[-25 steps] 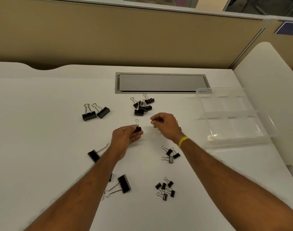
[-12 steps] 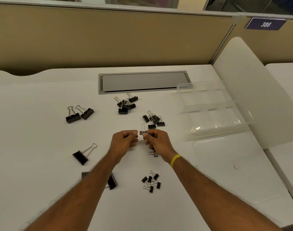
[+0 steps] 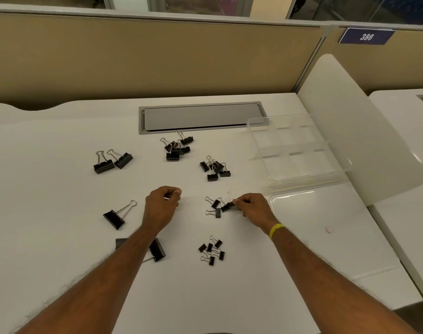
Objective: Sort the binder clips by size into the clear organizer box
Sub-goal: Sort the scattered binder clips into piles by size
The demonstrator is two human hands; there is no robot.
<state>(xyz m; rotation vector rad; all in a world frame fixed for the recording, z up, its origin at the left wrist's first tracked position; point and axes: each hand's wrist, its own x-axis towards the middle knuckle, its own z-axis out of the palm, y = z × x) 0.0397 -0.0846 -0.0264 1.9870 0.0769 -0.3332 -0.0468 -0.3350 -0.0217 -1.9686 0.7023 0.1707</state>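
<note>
Right hand (image 3: 252,207) pinches a small binder clip (image 3: 229,205), left hand (image 3: 162,206) curled.

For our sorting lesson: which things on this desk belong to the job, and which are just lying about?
Job: large binder clips, medium binder clips, small binder clips, clear organizer box, right hand pinching one small clip.
Lying about: grey desk hatch, number plate, white side panel.

Matt white desk (image 3: 61,237); binder clips (image 3: 211,250) with black bodies and shiny wire handles; glossy transparent plastic organizer box (image 3: 302,179); brushed grey metal hatch (image 3: 201,116).
</note>
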